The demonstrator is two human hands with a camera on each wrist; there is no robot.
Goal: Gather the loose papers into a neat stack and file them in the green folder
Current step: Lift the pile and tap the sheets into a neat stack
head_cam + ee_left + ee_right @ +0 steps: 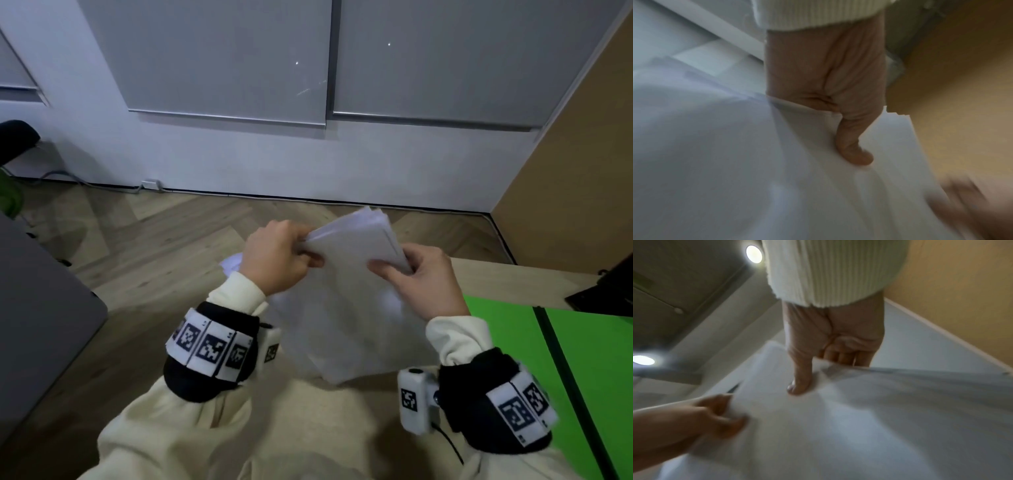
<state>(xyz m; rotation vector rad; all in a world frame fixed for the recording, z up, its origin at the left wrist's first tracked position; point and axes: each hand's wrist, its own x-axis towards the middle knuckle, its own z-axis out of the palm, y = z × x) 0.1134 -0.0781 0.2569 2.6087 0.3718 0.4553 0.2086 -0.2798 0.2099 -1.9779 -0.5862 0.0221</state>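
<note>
Your left hand [275,258] and right hand [423,281] both grip the papers [346,301]. They're held up left of the green folder [507,339].

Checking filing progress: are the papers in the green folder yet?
Out. Both hands hold the papers in the air; the green folder lies beside them.

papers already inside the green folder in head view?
No: both the left hand and the right hand grip the papers in the air, left of the green folder.
</note>
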